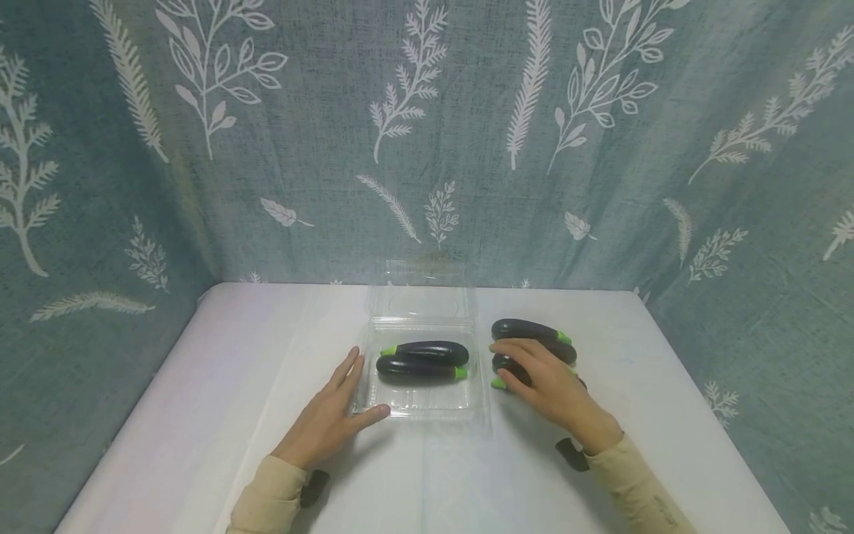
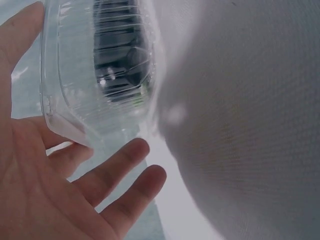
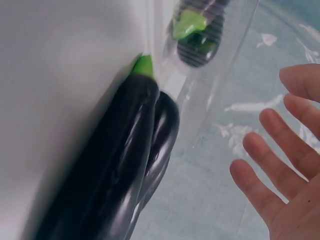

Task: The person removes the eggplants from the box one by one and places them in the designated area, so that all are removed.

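Observation:
A clear plastic clamshell box (image 1: 434,400) lies with its lid folded back, and two dark eggplants (image 1: 427,368) with green stem ends rest side by side in its base. My left hand (image 1: 330,415) steadies the box at its left side, fingers straight and thumb at the front rim. In the left wrist view the thumb and some fingers of my left hand (image 2: 50,175) are against the box wall. To the right of the box several loose eggplants (image 1: 527,328) lie grouped on the table. Over the nearer ones hovers my right hand (image 1: 550,386), its fingers loosely spread and holding nothing (image 3: 285,165).
The raised lid (image 1: 423,300) reaches toward the table's back edge. A white cloth covers the table (image 1: 247,356). Grey-green curtains (image 1: 320,148) with white leaf prints enclose the back and both sides.

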### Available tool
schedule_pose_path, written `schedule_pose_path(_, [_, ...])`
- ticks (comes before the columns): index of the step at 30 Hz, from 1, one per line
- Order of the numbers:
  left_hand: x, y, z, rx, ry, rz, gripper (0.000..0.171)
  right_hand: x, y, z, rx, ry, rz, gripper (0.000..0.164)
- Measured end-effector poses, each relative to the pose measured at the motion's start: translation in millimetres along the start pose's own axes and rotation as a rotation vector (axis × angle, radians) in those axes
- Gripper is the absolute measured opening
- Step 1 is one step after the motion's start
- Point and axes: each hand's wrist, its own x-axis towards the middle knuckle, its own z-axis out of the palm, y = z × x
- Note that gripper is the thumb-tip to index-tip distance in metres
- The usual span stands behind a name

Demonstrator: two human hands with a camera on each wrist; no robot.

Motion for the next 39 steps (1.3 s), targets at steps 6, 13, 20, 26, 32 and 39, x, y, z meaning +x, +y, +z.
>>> schedule_pose_path(6, [-0.6, 1.3, 0.3, -0.003, -0.003, -0.014, 0.105, 8.4, -8.4, 9.7, 0.014, 0.000, -0.006, 0.042])
schedule_pose_path(13, [0.2, 1.4, 1.6, -0.012, -0.004, -0.025, 0.106, 15.9, -18.4, 26.5, 0.046, -0.073, -0.013, 0.045])
schedule_pose_path(20, [0.8, 0.8, 1.6, -0.004, 0.001, -0.026, 0.105, 26.6, -24.9, 41.3, 0.056, -0.076, -0.077, 0.047])
schedule_pose_path(26, [1.1, 0.7, 1.6, 0.002, 0.005, -0.024, 0.104, 34.7, -28.4, 51.6, 0.087, -0.058, -0.111, 0.047])
schedule_pose_path(32, [1.4, 0.3, 2.2, -0.010, 0.000, -0.031, 0.105, 40.4, -29.9, 61.7, 0.094, -0.069, -0.124, 0.047])
schedule_pose_path(39, [0.8, -0.2, 4.4, 0.009, 0.017, -0.010, 0.103, 47.0, -32.4, 71.4, 0.066, -0.091, -0.145, 0.044])
